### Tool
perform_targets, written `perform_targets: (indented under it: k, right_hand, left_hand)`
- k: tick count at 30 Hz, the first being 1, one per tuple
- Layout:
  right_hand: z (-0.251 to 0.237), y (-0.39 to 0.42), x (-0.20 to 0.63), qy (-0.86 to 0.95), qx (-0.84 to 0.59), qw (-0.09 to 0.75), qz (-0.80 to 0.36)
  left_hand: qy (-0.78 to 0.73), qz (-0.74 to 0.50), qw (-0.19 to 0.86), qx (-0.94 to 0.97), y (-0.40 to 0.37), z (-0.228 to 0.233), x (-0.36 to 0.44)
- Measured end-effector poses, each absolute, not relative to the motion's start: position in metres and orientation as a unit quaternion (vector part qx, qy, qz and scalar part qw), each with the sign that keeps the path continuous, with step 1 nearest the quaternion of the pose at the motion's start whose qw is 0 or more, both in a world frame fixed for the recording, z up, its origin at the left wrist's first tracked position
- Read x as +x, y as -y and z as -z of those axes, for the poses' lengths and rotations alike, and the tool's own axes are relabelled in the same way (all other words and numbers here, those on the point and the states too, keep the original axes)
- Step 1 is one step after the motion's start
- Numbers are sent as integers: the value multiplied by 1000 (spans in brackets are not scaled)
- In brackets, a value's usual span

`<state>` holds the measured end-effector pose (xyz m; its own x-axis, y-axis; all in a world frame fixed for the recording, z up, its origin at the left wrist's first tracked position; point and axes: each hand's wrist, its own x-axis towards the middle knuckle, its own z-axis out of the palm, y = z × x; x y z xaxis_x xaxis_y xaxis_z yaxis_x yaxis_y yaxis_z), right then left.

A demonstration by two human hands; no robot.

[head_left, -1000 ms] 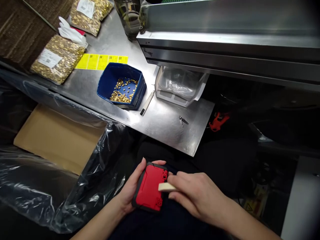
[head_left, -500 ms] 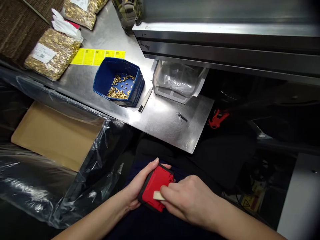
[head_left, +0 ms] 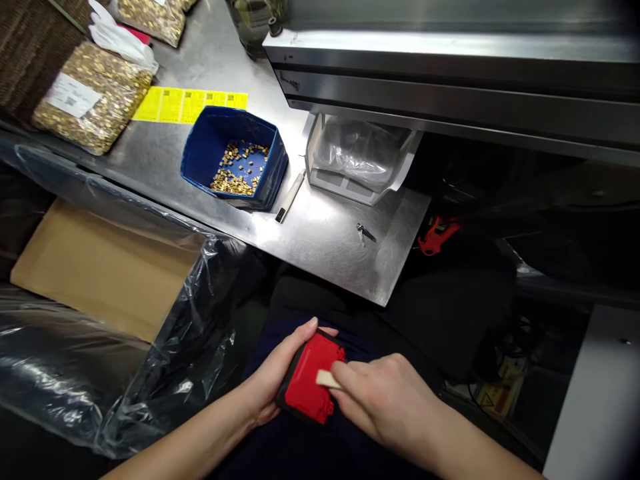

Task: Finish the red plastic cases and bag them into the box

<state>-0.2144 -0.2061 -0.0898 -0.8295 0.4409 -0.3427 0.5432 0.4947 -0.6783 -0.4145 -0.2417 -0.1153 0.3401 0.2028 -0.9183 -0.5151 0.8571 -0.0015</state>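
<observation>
left hand point(head_left: 277, 380) gripping the red case point(head_left: 309, 385), right hand point(head_left: 385, 400) pinching a pale strip point(head_left: 327, 379).
yellow labels point(head_left: 190, 105) lying on the tabletop point(head_left: 320, 240), print unreadable.

The right hand point(head_left: 387, 400) has drawn the pale stick point(head_left: 327, 379) slightly toward 3 o'clock across the red case point(head_left: 310, 380); the left hand point(head_left: 277, 380) has tilted that case more upright.

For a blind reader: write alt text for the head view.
Left hand grips a red and black plastic casing while right hand presses a small cream strip on it, below a steel table holding a blue bin of brass parts.
</observation>
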Motion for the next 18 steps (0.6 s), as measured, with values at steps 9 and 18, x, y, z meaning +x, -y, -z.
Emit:
perform_targets:
  k: [9,18]
  right_hand:
    - [79,218,-220,-850,324,119,398]
    - [79,234,-227,-834,373,119,389]
  left_hand:
    - [-533,-203,815,-104,242,117,-417]
    - [-549,-208,806,-71,247,114,-418]
